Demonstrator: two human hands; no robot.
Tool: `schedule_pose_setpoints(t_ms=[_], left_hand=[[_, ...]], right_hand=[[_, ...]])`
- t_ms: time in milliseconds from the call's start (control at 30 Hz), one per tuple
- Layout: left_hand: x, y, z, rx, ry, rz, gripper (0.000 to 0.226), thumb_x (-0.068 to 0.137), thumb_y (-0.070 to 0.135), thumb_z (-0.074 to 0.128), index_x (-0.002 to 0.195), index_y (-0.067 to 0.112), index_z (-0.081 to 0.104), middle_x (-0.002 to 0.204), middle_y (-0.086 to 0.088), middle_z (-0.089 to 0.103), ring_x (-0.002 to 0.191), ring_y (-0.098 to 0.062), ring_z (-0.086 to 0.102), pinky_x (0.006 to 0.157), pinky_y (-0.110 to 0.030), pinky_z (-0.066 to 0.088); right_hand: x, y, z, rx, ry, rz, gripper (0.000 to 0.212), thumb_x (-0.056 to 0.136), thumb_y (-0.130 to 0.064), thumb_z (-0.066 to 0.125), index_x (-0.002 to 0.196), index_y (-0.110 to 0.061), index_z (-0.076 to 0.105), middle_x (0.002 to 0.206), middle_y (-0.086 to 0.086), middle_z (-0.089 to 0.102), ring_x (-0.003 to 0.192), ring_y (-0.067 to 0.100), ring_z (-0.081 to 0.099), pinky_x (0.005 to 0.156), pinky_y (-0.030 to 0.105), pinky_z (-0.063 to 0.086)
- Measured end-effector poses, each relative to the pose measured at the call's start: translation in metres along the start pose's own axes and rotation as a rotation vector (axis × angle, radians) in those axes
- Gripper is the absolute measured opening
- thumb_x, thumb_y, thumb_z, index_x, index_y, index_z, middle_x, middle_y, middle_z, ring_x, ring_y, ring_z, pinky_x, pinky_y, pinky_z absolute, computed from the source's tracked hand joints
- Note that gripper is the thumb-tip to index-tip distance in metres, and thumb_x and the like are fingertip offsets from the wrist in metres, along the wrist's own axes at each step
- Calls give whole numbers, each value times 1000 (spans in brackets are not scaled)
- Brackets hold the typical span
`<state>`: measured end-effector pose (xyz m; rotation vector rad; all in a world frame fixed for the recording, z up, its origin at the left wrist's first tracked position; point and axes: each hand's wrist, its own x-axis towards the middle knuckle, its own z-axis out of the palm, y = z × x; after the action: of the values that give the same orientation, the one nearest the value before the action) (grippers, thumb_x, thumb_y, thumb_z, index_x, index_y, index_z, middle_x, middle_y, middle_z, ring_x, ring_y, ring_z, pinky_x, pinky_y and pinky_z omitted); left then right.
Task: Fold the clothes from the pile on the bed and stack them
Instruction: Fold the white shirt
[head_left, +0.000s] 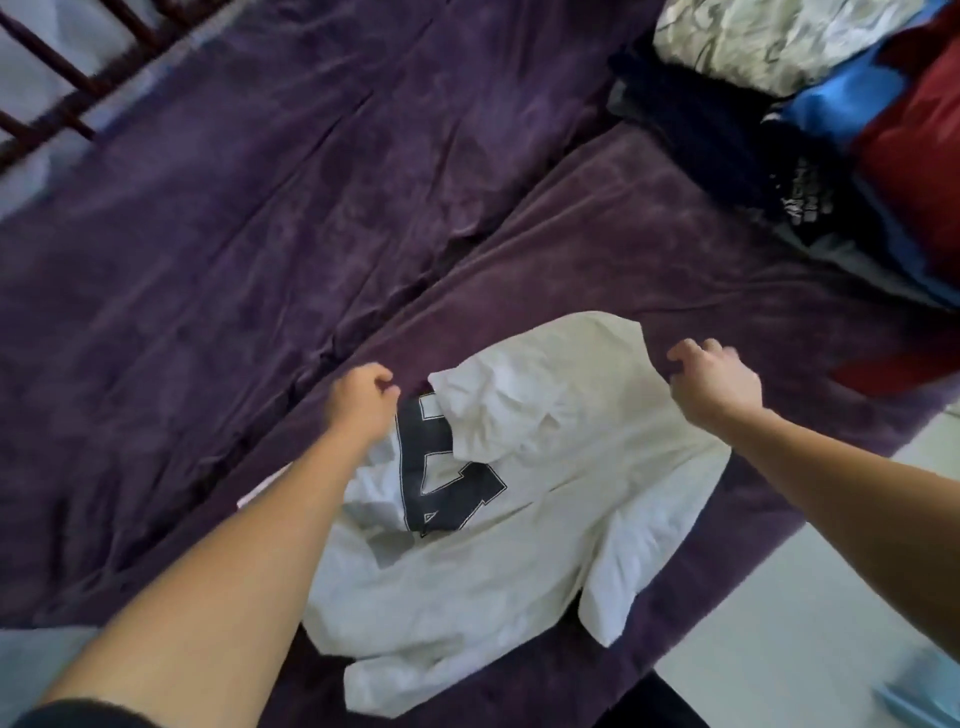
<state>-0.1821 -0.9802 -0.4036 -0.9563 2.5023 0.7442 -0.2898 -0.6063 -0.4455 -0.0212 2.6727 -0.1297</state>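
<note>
White T-shirt (519, 519) lies crumpled on purple bedspread (234, 234), dark block print (441, 483) face up, partly covered by a fold. Left hand (361, 397) at shirt's far left edge, fingers curled, pinching the cloth. Right hand (714, 382) at shirt's far right edge, fingers curled onto the hem. Pile of clothes (831, 104) beyond the shirt, to its right: patterned, blue, red, black pieces. Pale floor (779, 597) right of the shirt.

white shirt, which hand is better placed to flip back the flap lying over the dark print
Left. The left hand sits right beside the flap; the right hand is at the opposite edge of the white shirt, farther away.
</note>
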Motion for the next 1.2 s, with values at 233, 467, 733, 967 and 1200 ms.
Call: schedule_pose_setpoints(t_ms=[233, 467, 733, 967, 1200], left_hand=[[-15, -152, 20, 387, -61, -142, 45, 88, 21, 59, 132, 19, 53, 133, -15, 46, 118, -36, 45, 94, -44, 42], [4, -189, 46, 436, 114, -34, 24, 89, 27, 60, 111, 17, 61, 108, -15, 64, 105, -36, 51, 89, -46, 38], [27, -190, -18, 117, 396, -181, 15, 89, 23, 58, 85, 10, 63, 89, -22, 66, 87, -42, 58, 80, -45, 46], [16, -199, -8, 156, 406, -277, 48, 85, 22, 65, 129, 14, 49, 130, -21, 45, 119, -42, 40, 96, -54, 35], [-121, -192, 82, 191, 249, -86, 32, 76, 18, 75, 103, 6, 65, 117, -17, 54, 103, -40, 51, 77, -49, 45]], right_hand=[[17, -137, 70, -235, -136, -632, 61, 87, -21, 58, 143, -26, 35, 154, 4, 25, 139, 24, 25, 97, 40, 40], [58, -193, 85, -111, -155, -523, 37, 83, -37, 66, 118, -28, 62, 115, 12, 65, 101, 32, 58, 72, 33, 41], [110, -269, -24, 333, 237, -296, 33, 83, -36, 52, 96, -13, 73, 91, 15, 71, 88, 30, 65, 80, 35, 51], [117, -264, -9, 383, 150, -344, 45, 88, -26, 56, 132, -20, 53, 130, 9, 57, 119, 26, 53, 101, 32, 40], [-5, -97, 65, 162, 69, -69, 64, 84, -26, 66, 141, -20, 39, 147, 13, 32, 130, 35, 37, 104, 47, 37]])
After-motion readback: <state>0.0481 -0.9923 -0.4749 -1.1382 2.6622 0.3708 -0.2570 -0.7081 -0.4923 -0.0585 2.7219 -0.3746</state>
